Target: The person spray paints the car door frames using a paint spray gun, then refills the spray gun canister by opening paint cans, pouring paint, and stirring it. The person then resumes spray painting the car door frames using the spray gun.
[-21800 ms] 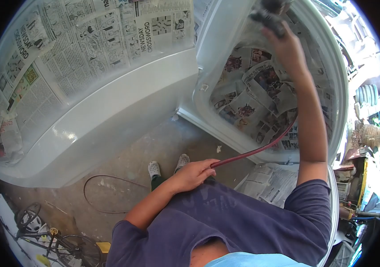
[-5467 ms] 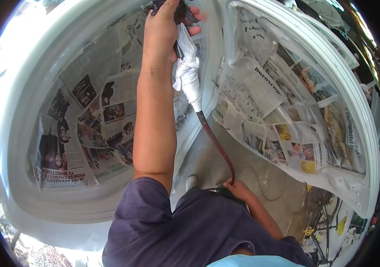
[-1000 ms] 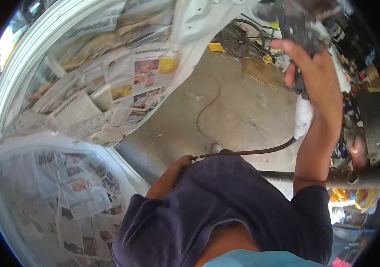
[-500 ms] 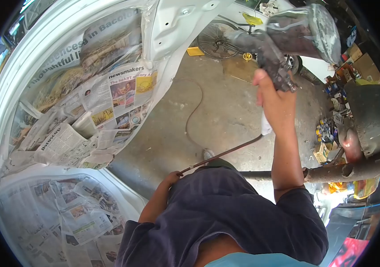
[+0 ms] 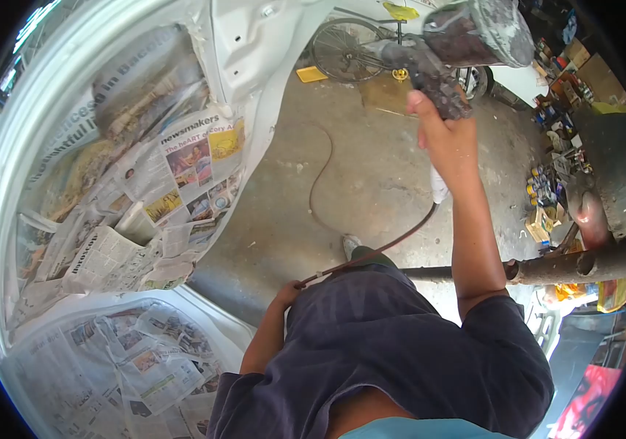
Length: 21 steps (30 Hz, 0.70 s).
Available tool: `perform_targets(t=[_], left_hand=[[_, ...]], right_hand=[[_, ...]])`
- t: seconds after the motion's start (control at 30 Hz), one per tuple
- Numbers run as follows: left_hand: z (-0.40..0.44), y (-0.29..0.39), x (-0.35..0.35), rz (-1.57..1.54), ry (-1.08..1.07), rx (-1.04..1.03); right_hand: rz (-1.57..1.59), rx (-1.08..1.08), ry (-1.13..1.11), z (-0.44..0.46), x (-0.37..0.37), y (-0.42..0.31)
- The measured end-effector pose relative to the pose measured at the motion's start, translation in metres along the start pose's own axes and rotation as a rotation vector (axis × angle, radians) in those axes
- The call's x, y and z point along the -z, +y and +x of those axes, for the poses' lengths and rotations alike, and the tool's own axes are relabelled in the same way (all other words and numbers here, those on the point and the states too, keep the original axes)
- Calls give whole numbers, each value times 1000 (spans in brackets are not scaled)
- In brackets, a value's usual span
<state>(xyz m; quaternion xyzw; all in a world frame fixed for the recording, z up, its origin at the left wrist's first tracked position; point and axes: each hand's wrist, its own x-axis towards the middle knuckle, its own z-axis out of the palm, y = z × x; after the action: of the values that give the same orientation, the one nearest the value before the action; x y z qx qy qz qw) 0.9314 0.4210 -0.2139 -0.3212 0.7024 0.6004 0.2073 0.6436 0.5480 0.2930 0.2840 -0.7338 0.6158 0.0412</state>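
My right hand (image 5: 448,143) is wrapped round the handle of a dark spray gun (image 5: 430,79), raised at the upper right. On top of the gun sits a cup (image 5: 474,35) smeared with paint. Below the hand, white wrapping (image 5: 439,186) covers the joint with a reddish-brown hose (image 5: 408,235). That hose curves down to my left hand (image 5: 289,293), which is closed round it beside my waist. To the left stands a pale car door frame (image 5: 234,55) with newspaper (image 5: 196,161) taped over its inside.
A bicycle (image 5: 349,51) and a yellow tray (image 5: 311,74) are at the top. A thick pole (image 5: 569,268) crosses at the right, near cans and boxes (image 5: 547,212). More hose (image 5: 314,183) loops over the concrete floor (image 5: 371,161). Another papered panel (image 5: 123,358) is lower left.
Since a second ago, the spray gun and my right hand have moved left in view. The door panel has shifted left in view too, and my left hand still holds the hose.
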Motion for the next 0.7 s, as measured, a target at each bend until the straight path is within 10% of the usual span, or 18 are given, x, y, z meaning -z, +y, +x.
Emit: perform_targets(t=[0.7], left_hand=[[-14, -12, -17, -79, 349, 97]], right_hand=[[150, -341, -408, -21, -76, 124]])
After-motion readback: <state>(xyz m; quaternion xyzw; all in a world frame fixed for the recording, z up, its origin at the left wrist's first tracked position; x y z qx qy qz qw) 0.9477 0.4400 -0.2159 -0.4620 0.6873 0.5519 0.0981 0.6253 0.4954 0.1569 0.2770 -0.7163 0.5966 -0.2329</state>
